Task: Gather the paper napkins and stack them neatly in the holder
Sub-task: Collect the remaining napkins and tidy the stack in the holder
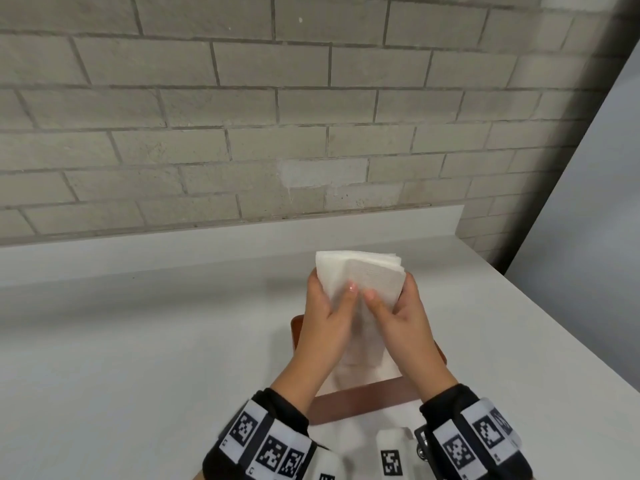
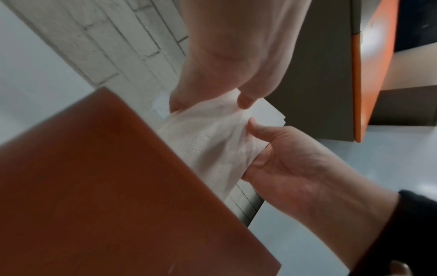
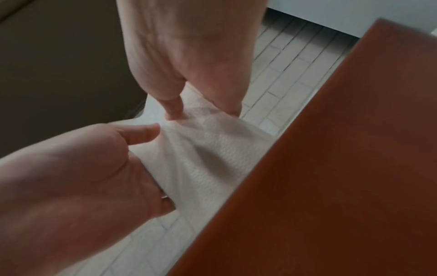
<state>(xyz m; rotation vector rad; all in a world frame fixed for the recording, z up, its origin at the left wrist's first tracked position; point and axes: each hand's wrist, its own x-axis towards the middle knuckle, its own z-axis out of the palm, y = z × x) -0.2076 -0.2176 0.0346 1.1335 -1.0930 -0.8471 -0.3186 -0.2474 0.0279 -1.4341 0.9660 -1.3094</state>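
Note:
A stack of white paper napkins (image 1: 360,271) stands upright between my two hands, its lower end reaching down into the brown napkin holder (image 1: 363,400) on the white table. My left hand (image 1: 330,285) grips the stack's left side, thumb in front and fingers behind. On the right side my right hand (image 1: 391,289) grips it the same way. In the left wrist view the napkins (image 2: 208,142) rise beside the holder's brown wall (image 2: 106,186). The right wrist view shows both thumbs pressing the creased front napkin (image 3: 208,155) next to the holder (image 3: 343,149).
The white table (image 1: 138,341) runs to a raised white ledge (image 1: 207,244) under a grey brick wall (image 1: 242,116). Its right edge (image 1: 571,341) slants close to the holder. An orange and dark box shape (image 2: 369,74) shows beyond my hands.

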